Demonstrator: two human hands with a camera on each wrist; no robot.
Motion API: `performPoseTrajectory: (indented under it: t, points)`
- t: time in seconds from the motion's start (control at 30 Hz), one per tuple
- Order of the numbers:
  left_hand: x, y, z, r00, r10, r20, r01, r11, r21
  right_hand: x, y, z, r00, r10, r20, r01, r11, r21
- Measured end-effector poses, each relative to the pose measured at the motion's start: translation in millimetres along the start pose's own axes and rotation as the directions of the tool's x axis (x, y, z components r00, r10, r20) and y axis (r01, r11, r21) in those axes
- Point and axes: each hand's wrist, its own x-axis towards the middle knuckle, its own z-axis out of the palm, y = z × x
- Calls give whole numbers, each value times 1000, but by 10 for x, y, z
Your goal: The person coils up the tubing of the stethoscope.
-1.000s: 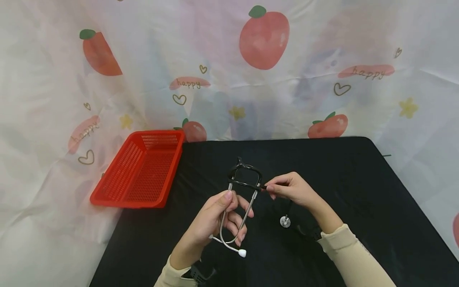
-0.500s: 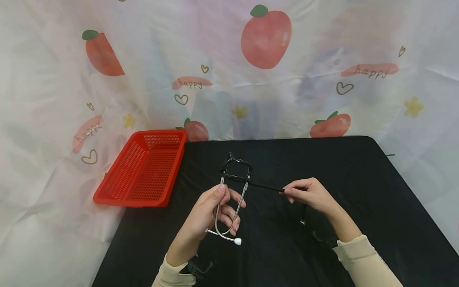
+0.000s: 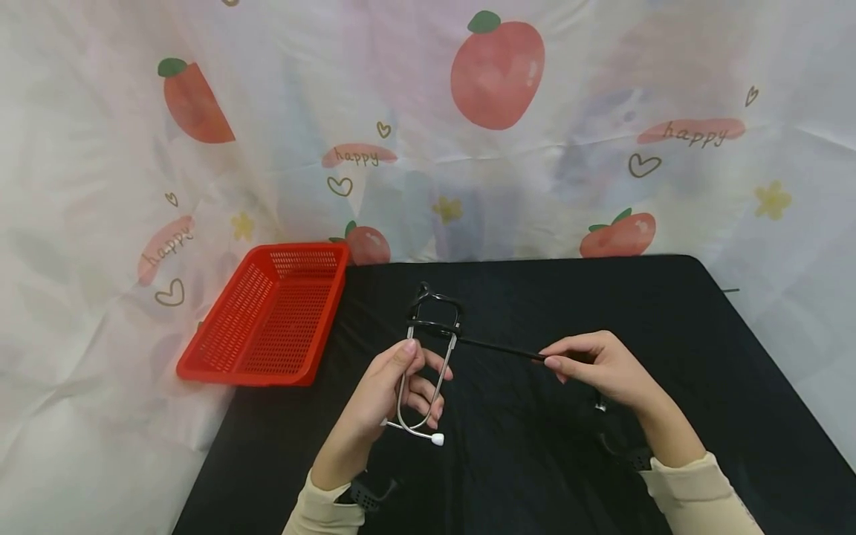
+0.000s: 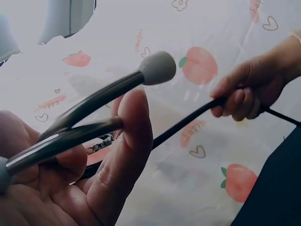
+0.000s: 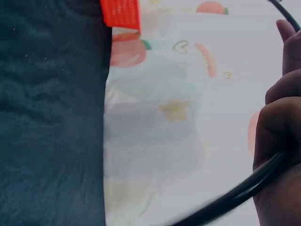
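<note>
A stethoscope [image 3: 441, 380] with silver ear tubes, white ear tips and black tubing is held up over the black table. My left hand [image 3: 391, 390] grips one metal ear tube between thumb and fingers; one white ear tip [image 4: 159, 68] shows large in the left wrist view. Black tubing [image 3: 501, 348] is looped around the upper part of the metal tubes and runs out to the right. There my right hand [image 3: 595, 364] pinches it, and the tubing stretches nearly straight between both hands. Below the right hand hangs the small metal chest piece [image 3: 600, 406], partly hidden.
A red plastic basket [image 3: 328, 327] stands at the back left of the black-covered table [image 3: 521, 290]. Behind it hangs a pale curtain [image 3: 414, 89] printed with fruit and hearts. Each wrist wears a dark camera strap.
My right hand has moved right, away from the stethoscope's metal tubes, drawing out a longer stretch of tubing. The left hand has shifted slightly left and up with the ear tubes.
</note>
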Motion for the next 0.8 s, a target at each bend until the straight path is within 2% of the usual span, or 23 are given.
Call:
performPoseTrajectory:
  t: [0.1,0.23,0.3,0.57,0.8]
  points:
    - [2,-18,-18,1000,-11,-1,11,1000,2,-8,-56,12,1000,19,19,-19,1000,-6]
    - [-1,-46,-35,1000,-29,9,29,1000,13,-10,-149,-6,999,51,17,-49,997,-67]
    - [1,-54,-32,999,-47,8,47,999,20,-10,-202,-26,999,40,17,-38,995,-96]
    - [45,-116,10,993,-116,-21,118,989,84,55,-500,32,995,-65,74,79,977,-197]
    - [72,-189,129,986,-167,-2,166,978,127,153,-817,38,977,-163,139,201,919,-338]
